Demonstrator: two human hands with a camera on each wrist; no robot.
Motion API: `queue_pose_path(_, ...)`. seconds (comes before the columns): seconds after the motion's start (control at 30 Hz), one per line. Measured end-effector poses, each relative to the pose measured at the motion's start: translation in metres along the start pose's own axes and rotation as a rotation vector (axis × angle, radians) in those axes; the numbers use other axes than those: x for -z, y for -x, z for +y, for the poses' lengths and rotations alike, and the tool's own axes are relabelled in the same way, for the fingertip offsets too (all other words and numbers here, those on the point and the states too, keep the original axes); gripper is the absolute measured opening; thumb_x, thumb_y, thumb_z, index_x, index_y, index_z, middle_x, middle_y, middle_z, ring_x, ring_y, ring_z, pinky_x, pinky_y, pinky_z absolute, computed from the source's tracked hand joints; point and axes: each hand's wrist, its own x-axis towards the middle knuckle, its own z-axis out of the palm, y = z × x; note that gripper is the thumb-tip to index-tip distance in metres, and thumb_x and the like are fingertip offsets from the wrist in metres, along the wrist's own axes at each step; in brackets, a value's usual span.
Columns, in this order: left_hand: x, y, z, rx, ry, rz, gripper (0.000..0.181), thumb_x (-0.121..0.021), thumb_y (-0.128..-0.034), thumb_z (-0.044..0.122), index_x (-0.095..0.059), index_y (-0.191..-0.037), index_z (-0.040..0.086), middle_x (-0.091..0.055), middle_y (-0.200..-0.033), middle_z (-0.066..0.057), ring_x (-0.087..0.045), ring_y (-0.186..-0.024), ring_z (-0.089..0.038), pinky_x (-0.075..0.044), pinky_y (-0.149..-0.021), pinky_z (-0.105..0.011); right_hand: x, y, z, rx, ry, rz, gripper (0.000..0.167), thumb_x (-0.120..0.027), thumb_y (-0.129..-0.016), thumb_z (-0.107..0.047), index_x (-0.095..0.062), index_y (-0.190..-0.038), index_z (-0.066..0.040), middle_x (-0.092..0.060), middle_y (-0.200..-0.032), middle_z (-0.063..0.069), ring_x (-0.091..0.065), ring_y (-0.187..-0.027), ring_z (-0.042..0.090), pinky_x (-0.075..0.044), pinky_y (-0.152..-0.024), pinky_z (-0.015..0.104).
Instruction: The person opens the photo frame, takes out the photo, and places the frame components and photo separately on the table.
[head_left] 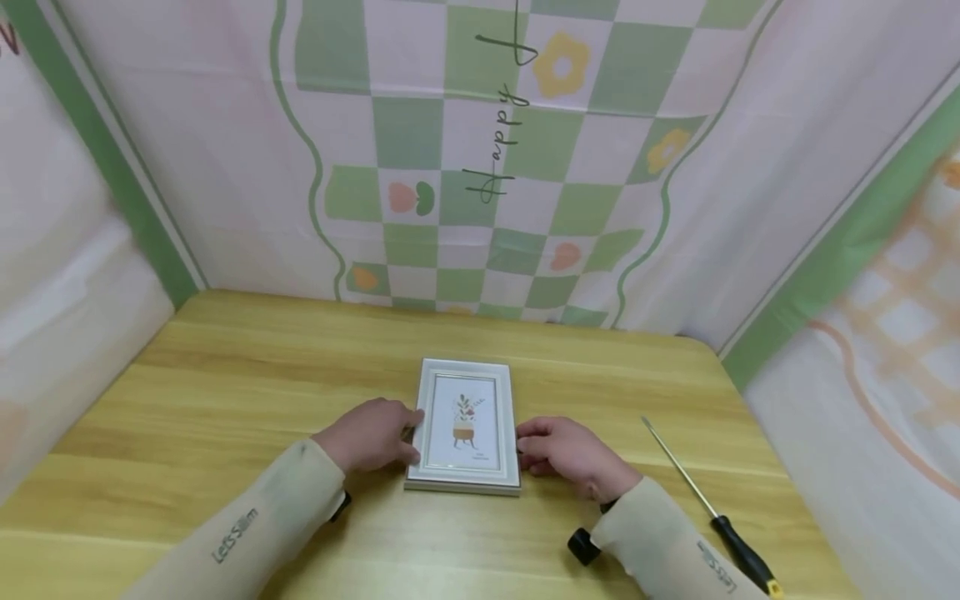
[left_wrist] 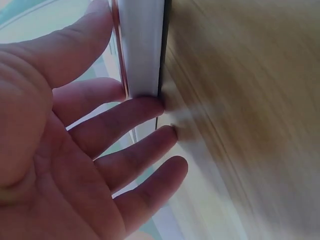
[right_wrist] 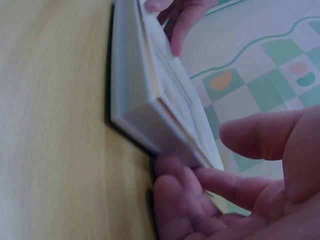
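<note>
A white picture frame with a potted-plant print lies face up on the wooden table. At its left edge is my left hand; in the left wrist view, the thumb and fingertips meet the frame's side, the fingers loosely extended. My right hand is at the opposite edge. The right wrist view has its fingers touching the frame's side low down, while the thumb stands apart from it. A dark backing edge shows along the underside.
To the right of my right hand lies a screwdriver with a black and yellow handle, its shaft pointing away. Patterned cloth with green checks hangs behind the table, and more cloth hangs at both sides.
</note>
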Motion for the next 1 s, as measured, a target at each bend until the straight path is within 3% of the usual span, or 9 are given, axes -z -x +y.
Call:
queue_pose_path(0.17,0.0002,0.0001,0.0013,0.005,-0.003,-0.016,0.060,-0.080,-0.0863,0.029,-0.060,-0.138,0.005,-0.059,-0.137,-0.011,-0.056,-0.123,-0.030,-0.042,-0.104,-0.044,-0.0014,0.0041,-0.0033,-0.001,-0.106,-0.028,0.034,-0.059,-0.097,-0.008,-0.058,-0.125,0.010,-0.068,-0.108,0.014,-0.065,-0.095,0.024,-0.054,-0.082,0.039)
queue_pose_path(0.43,0.0074,0.0053,0.0044,0.004,0.006,-0.014,0.060,-0.080,-0.0860,0.027,-0.060,-0.137,0.002,-0.060,-0.135,-0.014,-0.054,-0.124,-0.035,-0.041,-0.104,-0.046,-0.0029,0.0036,-0.0077,-0.011,-0.229,-0.042,0.033,-0.057,-0.097,-0.005,-0.055,-0.125,0.014,-0.068,-0.107,0.015,-0.065,-0.092,0.023,-0.054,-0.082,0.039)
queue_pose_path(0.77,0.0069,0.0048,0.0060,-0.007,-0.013,-0.015,0.060,-0.079,-0.0866,0.027,-0.059,-0.137,0.003,-0.059,-0.136,-0.014,-0.054,-0.124,-0.034,-0.041,-0.104,-0.046,0.0011,-0.0003,-0.0057,-0.059,-0.401,-0.071,0.036,-0.055,-0.096,-0.001,-0.046,-0.126,0.015,-0.064,-0.109,0.016,-0.062,-0.094,0.022,-0.051,-0.087,0.038)
queue_pose_path(1.0,0.0080,0.0052,0.0101,-0.010,-0.037,-0.035,0.061,-0.080,-0.0864,0.028,-0.059,-0.138,0.003,-0.060,-0.134,-0.015,-0.056,-0.121,-0.034,-0.043,-0.102,-0.045,0.0002,-0.0043,-0.0005,-0.022,-0.384,-0.065,0.036,-0.051,-0.100,-0.001,-0.044,-0.129,0.019,-0.063,-0.117,0.021,-0.064,-0.102,0.026,-0.051,-0.093,0.042)
